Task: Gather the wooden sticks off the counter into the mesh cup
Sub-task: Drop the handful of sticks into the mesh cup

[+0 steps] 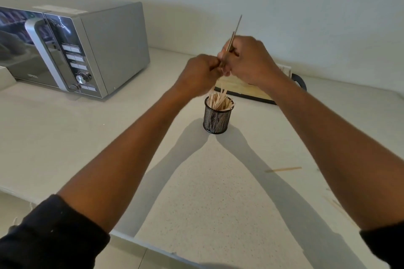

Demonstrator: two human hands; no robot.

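Above the black mesh cup (216, 117), which stands upright near the middle of the pale counter (87, 142) and is already crowded with wooden sticks (218, 100), both hands meet in the air. The right hand (249, 61) grips a small bunch of held sticks (235, 35), fingers curled round them, so that their tips rise up and slightly right above the knuckles. The left hand (200, 74) is closed too, its fingertips pinching at the lower ends of the same bunch, just beside the right hand; the exact contact is blurred. One loose stick (284, 169) lies flat on the counter to the near right, well apart from the cup, and a few more faint sticks (335, 203) lie nearer still by the right forearm. To the far left sits a silver microwave (72, 48). Behind the cup, partly hidden by the right arm, lies a wooden board (242, 89) with a dark rim.
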